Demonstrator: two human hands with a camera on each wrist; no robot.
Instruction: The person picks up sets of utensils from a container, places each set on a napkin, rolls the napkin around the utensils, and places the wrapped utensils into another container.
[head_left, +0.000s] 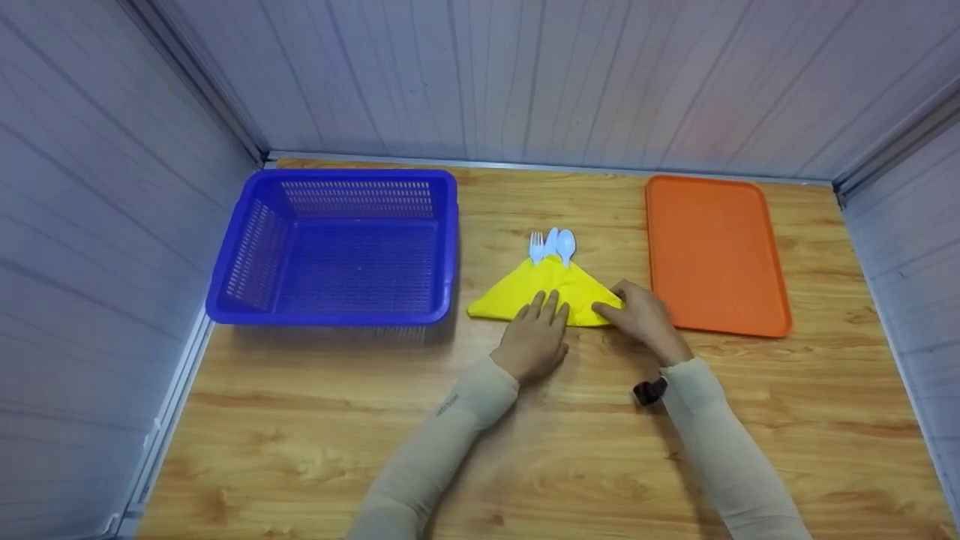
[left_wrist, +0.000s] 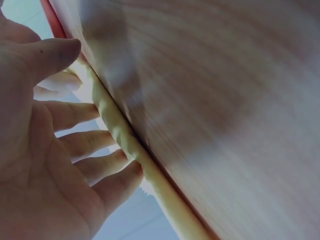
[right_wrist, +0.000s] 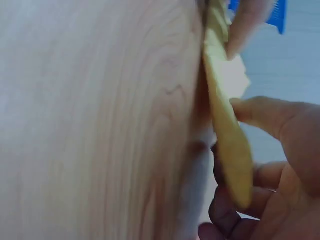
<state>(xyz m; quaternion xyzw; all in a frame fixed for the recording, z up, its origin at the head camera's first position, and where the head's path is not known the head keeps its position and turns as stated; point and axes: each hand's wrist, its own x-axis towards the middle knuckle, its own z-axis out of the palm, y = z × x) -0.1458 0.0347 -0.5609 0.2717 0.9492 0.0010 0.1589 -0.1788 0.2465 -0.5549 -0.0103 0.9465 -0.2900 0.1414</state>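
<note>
A yellow cloth napkin (head_left: 504, 294), folded into a triangle, lies on the wooden table with its peak pointing away from me. From under that peak stick out the heads of a white plastic fork (head_left: 536, 244), knife (head_left: 552, 238) and spoon (head_left: 566, 243); their handles are hidden in the cloth. My left hand (head_left: 534, 341) rests its extended fingers on the napkin near the front edge. With thumb above and fingers below, my right hand (head_left: 643, 315) pinches the right corner. In the right wrist view this napkin end (right_wrist: 235, 160) is lifted off the table.
To the left stands a blue plastic basket (head_left: 444, 247) with slotted walls. An orange tray (head_left: 716, 255) lies at the right, close beside my right hand. Pale panel walls (head_left: 525, 82) enclose the wooden table (head_left: 570, 465) at the back and both sides.
</note>
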